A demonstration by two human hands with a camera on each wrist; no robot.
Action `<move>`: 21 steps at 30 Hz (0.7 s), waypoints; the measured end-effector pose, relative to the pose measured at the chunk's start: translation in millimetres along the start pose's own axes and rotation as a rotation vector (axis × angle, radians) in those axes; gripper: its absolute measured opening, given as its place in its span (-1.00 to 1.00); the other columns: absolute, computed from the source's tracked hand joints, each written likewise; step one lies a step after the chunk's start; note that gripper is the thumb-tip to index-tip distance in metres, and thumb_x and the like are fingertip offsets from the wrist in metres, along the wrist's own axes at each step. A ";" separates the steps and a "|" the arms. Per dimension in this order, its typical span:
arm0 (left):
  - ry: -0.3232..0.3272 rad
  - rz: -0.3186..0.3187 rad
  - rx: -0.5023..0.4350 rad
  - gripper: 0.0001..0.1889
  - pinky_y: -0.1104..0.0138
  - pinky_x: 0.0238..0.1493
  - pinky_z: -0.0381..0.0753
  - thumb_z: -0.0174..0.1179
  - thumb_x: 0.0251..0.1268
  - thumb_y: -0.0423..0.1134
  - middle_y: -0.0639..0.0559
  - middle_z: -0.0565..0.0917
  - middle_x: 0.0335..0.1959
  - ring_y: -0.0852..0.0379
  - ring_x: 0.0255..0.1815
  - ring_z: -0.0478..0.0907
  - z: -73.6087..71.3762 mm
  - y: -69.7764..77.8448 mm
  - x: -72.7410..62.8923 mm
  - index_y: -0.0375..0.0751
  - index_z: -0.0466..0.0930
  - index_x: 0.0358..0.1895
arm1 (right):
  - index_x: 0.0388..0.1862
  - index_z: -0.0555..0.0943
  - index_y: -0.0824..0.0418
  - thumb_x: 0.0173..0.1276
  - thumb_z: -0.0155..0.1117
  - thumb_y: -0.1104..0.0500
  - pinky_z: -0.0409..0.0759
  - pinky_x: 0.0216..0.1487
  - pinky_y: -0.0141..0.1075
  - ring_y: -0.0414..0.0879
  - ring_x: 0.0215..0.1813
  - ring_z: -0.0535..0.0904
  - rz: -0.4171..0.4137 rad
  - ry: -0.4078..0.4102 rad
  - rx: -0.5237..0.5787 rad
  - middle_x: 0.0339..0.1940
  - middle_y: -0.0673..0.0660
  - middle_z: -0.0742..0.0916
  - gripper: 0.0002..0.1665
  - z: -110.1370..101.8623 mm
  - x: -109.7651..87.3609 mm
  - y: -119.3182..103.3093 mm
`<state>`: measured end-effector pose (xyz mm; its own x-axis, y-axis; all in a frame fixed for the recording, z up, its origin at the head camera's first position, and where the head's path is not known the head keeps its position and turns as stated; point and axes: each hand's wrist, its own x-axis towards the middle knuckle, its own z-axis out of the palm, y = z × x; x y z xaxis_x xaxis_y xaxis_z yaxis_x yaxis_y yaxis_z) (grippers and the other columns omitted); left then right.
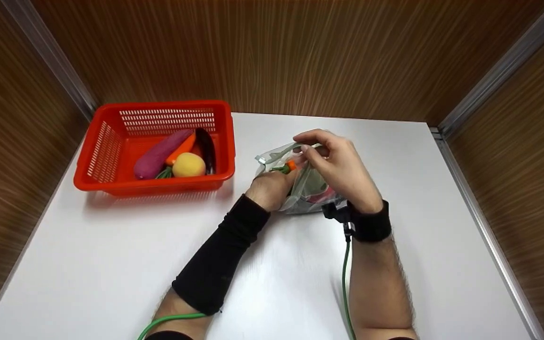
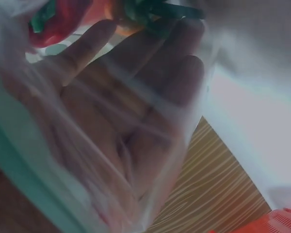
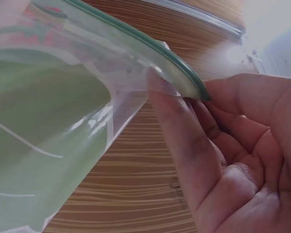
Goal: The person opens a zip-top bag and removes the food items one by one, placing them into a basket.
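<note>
While the right hand (image 1: pixel 340 163) pinches the edge of a clear plastic bag (image 1: pixel 313 183) between thumb and index finger, at the green strip (image 3: pixel 136 36) along its mouth, the left hand (image 1: pixel 274 186) reaches inside. Seen through the plastic from the left wrist, its fingers are extended and slightly spread, their tips beside the green stalks of an orange piece (image 1: pixel 292 165); whether they touch it, I cannot tell. Next to that, within the bag, is a glossy red piece (image 2: pixel 63 22) with a green part. The bag sits on the white table (image 1: pixel 300 283), to the right of a red basket (image 1: pixel 111 185) and apart from it. Lying in the basket are a purple eggplant (image 1: pixel 161 156), an orange carrot (image 1: pixel 182 148) slanting alongside it, a round yellow fruit (image 1: pixel 189 165) in front, and a dark eggplant (image 1: pixel 207 150) near the basket's right wall. A black sleeve (image 1: pixel 225 255) covers the left forearm, and a green cable (image 1: pixel 345 283) runs down from the right wrist's black band (image 1: pixel 371 222).
</note>
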<state>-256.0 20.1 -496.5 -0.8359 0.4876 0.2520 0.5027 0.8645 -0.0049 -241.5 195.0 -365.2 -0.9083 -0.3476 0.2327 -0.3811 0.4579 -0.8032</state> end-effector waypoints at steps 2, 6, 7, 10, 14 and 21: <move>-0.006 0.004 0.006 -0.43 0.06 -0.40 0.94 0.41 0.46 -0.38 -0.13 0.89 -0.37 -0.15 -0.37 0.92 1.0 -0.4 0.0 -0.06 0.61 0.49 | 0.40 0.81 0.30 0.80 0.23 0.38 0.80 0.00 -0.51 -0.04 0.00 0.90 -0.002 -0.010 0.004 0.31 0.26 0.91 -0.62 1.2 0.4 0.1; -0.032 0.005 -0.037 -0.45 0.01 -0.36 0.95 0.37 0.48 -0.40 -0.17 0.89 -0.36 -0.21 -0.35 0.93 1.1 -1.5 2.1 -0.12 0.58 0.49 | 0.39 0.81 0.31 0.79 0.25 0.37 0.78 0.00 -0.52 -0.09 -0.02 0.91 -0.017 -0.010 -0.009 0.31 0.29 0.90 -0.64 2.4 0.3 0.4; -0.052 0.001 -0.060 -0.46 -0.01 -0.34 0.96 0.36 0.49 -0.40 -0.19 0.90 -0.34 -0.23 -0.32 0.94 0.6 -1.7 3.1 -0.12 0.56 0.49 | 0.39 0.81 0.32 0.78 0.25 0.37 0.78 0.00 -0.52 -0.09 -0.03 0.91 -0.021 -0.009 -0.009 0.31 0.29 0.90 -0.64 2.4 0.3 0.7; -0.110 -0.010 -0.119 -0.46 -0.07 -0.26 0.98 0.32 0.52 -0.40 -0.23 0.91 -0.28 -0.30 -0.25 0.95 -0.8 -2.6 6.0 -0.13 0.52 0.50 | 0.38 0.82 0.32 0.77 0.25 0.37 0.77 0.00 -0.53 -0.08 -0.03 0.91 -0.028 -0.005 -0.016 0.31 0.29 0.91 -0.64 2.4 0.5 1.4; -0.128 0.006 -0.133 -0.41 -0.09 -0.23 0.98 0.30 0.57 -0.41 -0.26 0.89 -0.19 -0.33 -0.21 0.95 -2.6 -3.7 6.5 -0.12 0.46 0.59 | 0.39 0.82 0.30 0.77 0.24 0.38 0.77 0.00 -0.53 -0.02 0.00 0.91 -0.018 -0.003 -0.020 0.31 0.25 0.91 -0.62 1.8 0.9 2.3; -0.063 0.039 -0.155 -0.35 -0.04 -0.29 0.98 0.33 0.66 -0.42 -0.37 0.76 0.29 -0.31 -0.22 0.93 -9.2 -6.8 5.9 0.00 0.54 0.71 | 0.40 0.83 0.27 0.82 0.23 0.34 0.75 -0.01 -0.54 0.00 0.06 0.91 -0.003 0.023 -0.028 0.31 0.24 0.91 -0.64 -5.1 0.5 2.9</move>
<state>-262.3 16.0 -486.1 -0.8246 0.5316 0.1933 0.5592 0.8176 0.1371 -244.0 200.3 -364.7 -0.9107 -0.3303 0.2480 -0.3883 0.4797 -0.7869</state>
